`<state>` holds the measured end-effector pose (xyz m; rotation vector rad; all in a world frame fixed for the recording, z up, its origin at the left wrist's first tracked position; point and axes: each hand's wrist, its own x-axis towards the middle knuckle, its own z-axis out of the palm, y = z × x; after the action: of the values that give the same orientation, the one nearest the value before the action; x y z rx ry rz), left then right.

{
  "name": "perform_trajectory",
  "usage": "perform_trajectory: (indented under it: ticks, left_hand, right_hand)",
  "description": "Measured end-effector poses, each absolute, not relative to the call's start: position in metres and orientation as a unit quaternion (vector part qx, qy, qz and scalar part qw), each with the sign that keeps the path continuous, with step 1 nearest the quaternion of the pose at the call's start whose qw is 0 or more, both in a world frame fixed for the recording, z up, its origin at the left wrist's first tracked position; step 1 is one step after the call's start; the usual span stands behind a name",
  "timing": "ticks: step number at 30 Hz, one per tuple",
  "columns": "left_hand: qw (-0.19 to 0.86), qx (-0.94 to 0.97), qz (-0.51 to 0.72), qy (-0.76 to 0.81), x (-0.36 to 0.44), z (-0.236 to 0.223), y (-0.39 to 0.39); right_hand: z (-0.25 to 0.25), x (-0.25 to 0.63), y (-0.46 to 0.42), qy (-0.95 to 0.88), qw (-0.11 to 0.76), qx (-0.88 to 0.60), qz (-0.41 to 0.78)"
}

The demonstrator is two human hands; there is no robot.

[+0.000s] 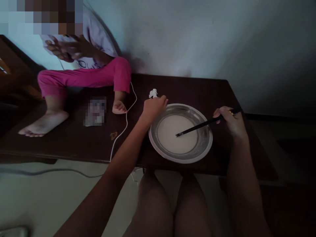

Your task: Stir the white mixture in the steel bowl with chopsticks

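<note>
A shallow metal bowl (181,160) of whitish liquid (170,131) sits on the dark wooden bench. My left hand (155,108) is closed on its far left rim, the fingertips partly hidden from me. Just beyond that hand shows a crumpled white thing (153,93), perhaps tissue; whether the hand touches it I cannot tell. On the right, my right hand (229,118) is closed around black chopsticks (199,125). They slant down to the left, over the bowl's right rim, with their tips at the liquid near the middle.
Another person in pink trousers (86,77) sits on the bench (197,87) at the left, bare feet up. A white cable (127,121) runs between that person and my left arm. A small brown scrap (113,135) lies beside it. The wall (172,39) stands behind.
</note>
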<state>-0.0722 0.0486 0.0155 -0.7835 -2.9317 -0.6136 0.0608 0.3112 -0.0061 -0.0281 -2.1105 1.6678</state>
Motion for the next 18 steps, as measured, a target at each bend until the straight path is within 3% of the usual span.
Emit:
perform_trajectory:
  ticks: [6, 12, 18]
  left_hand:
    - [0.027, -0.275, -0.113, -0.954, -0.059, 0.023, 0.054]
    - [0.026, -0.280, -0.085, -0.956, -0.054, 0.026, 0.052]
    - [0.028, -0.262, -0.056, -0.963, -0.053, 0.024, 0.051]
  right_hand:
    - [-0.008, 0.058, 0.316, -0.754, 0.284, -0.056, 0.589]
    - [-0.007, 0.058, 0.307, -0.782, 0.213, -0.015, 0.585]
    - [-0.005, 0.059, 0.312, -0.757, 0.271, -0.050, 0.592]
